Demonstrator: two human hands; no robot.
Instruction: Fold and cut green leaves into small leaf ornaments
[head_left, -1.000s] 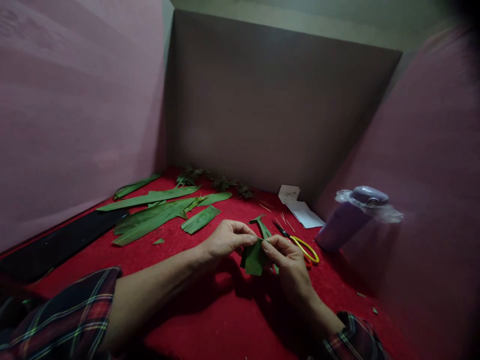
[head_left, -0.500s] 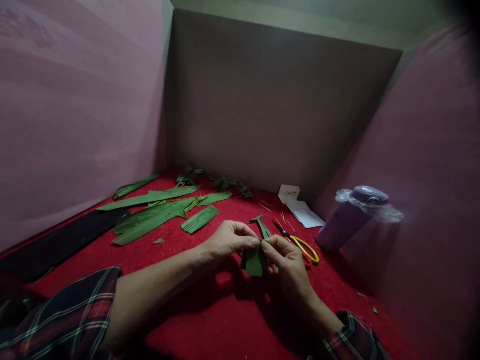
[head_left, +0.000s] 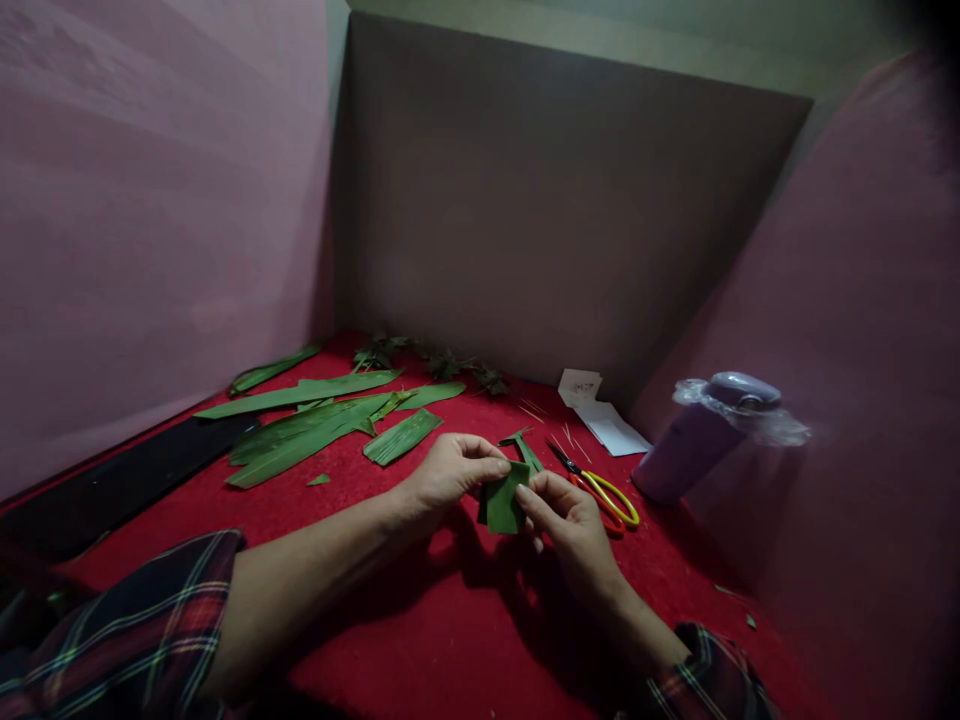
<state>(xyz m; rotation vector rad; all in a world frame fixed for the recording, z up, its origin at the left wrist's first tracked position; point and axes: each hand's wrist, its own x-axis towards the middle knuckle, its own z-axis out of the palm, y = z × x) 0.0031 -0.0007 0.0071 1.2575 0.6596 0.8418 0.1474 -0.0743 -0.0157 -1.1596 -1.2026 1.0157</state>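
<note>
Between my hands is a folded piece of green leaf [head_left: 504, 506], held above the red cloth. My left hand [head_left: 456, 474] pinches its upper left corner between thumb and fingers. On the right edge, my right hand [head_left: 568, 510] grips the same piece, its thumb in front and other fingers partly hidden behind. Just beyond my fingers lies a narrow cut leaf strip [head_left: 528, 452]. Scissors [head_left: 600, 490] with red and yellow handles rest beside my right hand, blades pointing away to the left.
Long green leaves [head_left: 315, 440] and a shorter cut leaf [head_left: 403, 438] lie at left, with leafy sprigs [head_left: 442, 366] at the back. Thin sticks [head_left: 568, 437], white papers [head_left: 611, 428] and a purple bottle [head_left: 690, 448] are at right. A black panel [head_left: 127, 485] lies far left.
The leaf piece has risen slightly and its front face shows more fully. My left thumb has shifted left along the top, and my right thumb now sits on the right edge.
</note>
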